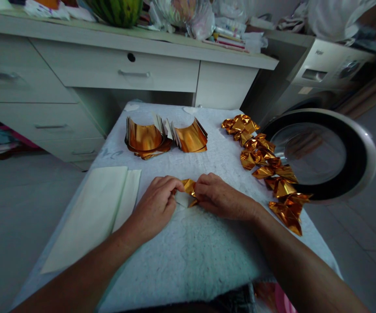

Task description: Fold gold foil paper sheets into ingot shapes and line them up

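Foil piece [188, 187], gold with white showing, sits on the table cover [204, 248] between the two hands: left hand [157, 198] pinches one end, right hand [220, 195] grips the other. Step in hand: likely folding, going by the crumpled gold shapes [281, 188] at right. Next move probably calls for an even pinch (thin stuff, could tear). Washing machine [333, 58] logo looks like "Haier" (blurry); faint blue mark [106, 152] on cover unreadable.

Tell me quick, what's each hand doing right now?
Left hand: closed, pinching the crumpled gold-and-white foil paper.
Right hand: closed, gripping that same paper's right side.
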A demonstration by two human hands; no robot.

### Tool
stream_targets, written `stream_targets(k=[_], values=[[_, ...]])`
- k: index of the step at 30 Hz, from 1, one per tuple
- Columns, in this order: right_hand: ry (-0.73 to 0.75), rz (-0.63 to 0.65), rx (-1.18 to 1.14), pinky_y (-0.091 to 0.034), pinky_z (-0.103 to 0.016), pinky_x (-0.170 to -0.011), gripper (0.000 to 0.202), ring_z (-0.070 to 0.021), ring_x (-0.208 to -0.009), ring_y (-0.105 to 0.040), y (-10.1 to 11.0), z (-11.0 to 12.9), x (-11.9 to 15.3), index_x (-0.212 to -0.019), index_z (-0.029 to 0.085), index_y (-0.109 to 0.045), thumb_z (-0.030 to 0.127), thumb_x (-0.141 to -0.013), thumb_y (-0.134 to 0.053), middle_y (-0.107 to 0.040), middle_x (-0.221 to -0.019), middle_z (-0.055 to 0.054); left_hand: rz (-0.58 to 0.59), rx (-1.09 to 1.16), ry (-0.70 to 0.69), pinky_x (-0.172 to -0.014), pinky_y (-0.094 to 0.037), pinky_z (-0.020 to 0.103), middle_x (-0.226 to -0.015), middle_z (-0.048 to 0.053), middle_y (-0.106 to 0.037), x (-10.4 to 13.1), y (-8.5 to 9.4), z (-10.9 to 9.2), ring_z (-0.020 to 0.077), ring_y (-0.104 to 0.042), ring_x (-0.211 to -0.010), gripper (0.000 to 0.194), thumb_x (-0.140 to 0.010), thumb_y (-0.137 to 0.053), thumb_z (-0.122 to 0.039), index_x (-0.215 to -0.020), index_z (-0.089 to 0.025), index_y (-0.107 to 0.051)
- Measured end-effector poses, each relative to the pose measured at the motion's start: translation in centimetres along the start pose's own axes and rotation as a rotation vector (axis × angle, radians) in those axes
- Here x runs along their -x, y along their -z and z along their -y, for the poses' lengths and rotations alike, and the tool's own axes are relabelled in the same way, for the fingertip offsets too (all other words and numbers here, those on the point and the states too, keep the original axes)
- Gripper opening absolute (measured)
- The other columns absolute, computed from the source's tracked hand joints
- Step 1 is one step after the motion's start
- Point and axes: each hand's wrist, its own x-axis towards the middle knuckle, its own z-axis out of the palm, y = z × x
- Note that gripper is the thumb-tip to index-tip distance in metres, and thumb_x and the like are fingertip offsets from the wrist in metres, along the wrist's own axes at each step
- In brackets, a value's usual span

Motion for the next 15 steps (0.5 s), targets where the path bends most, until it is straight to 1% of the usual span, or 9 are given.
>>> stream_targets(k=[3, 6, 8, 12, 15], values=[[0.003, 0.025, 0.035, -0.037, -0.034, -0.083, 0.013, -0.0182, -0.088, -0.05, 0.1, 0.3, 0.0, -0.09, 0.018, -0.063, 0.009, -0.086, -0.054, -0.055, -0.094, -0.006, -0.008, -0.022, 0.004, -0.09, -0.046, 0.04, -0.097, 0.001, -0.064, -0.2, 0.3, 0.5, 0.0216, -0.055, -0.1, 0.034, -0.077, -0.039, 0.0, -0.093, -0.024, -0.057], [0.004, 0.042, 0.079, -0.037, -0.035, -0.085, 0.017, -0.0192, -0.09, -0.05, 0.1, 0.5, -0.1, -0.094, 0.019, -0.067, 0.009, -0.085, -0.057, -0.056, -0.097, -0.006, -0.023, -0.036, 0.016, -0.086, -0.047, 0.04, -0.094, 0.002, -0.065, -0.4, 0.2, 0.8, 0.0217, -0.057, -0.095, 0.025, -0.082, -0.043, -0.006, -0.09, -0.023, -0.059], [-0.002, 0.04, 0.111, -0.038, -0.035, -0.085, 0.018, -0.0195, -0.09, -0.05, 0.1, 0.7, -0.1, -0.097, 0.02, -0.068, 0.011, -0.086, -0.058, -0.057, -0.097, -0.007, -0.038, -0.034, 0.015, -0.085, -0.048, 0.039, -0.093, 0.002, -0.064, -0.6, 0.1, 0.9, 0.0212, -0.058, -0.094, 0.021, -0.084, -0.045, -0.008, -0.09, -0.023, -0.059], [-0.014, 0.02, 0.205, -0.038, -0.034, -0.08, 0.015, -0.0187, -0.085, -0.05, -0.2, 1.0, -0.1, -0.097, 0.02, -0.069, 0.015, -0.09, -0.056, -0.057, -0.095, -0.008, -0.054, -0.031, 0.01, -0.084, -0.047, 0.036, -0.095, 0.002, -0.061, -0.8, -0.2, 0.9, 0.0198, -0.057, -0.093, 0.018, -0.082, -0.05, -0.007, -0.088, -0.022, -0.057], [-0.023, 0.016, 0.284, -0.038, -0.033, -0.076, 0.016, -0.0179, -0.08, -0.048, -0.5, 1.4, -0.1, -0.096, 0.019, -0.067, 0.015, -0.092, -0.053, -0.058, -0.094, -0.008, -0.059, -0.043, 0.02, -0.084, -0.047, 0.036, -0.096, 0.002, -0.061, -0.8, -0.3, 1.0, 0.0202, -0.057, -0.094, 0.017, -0.082, -0.052, -0.007, -0.088, -0.022, -0.057]])
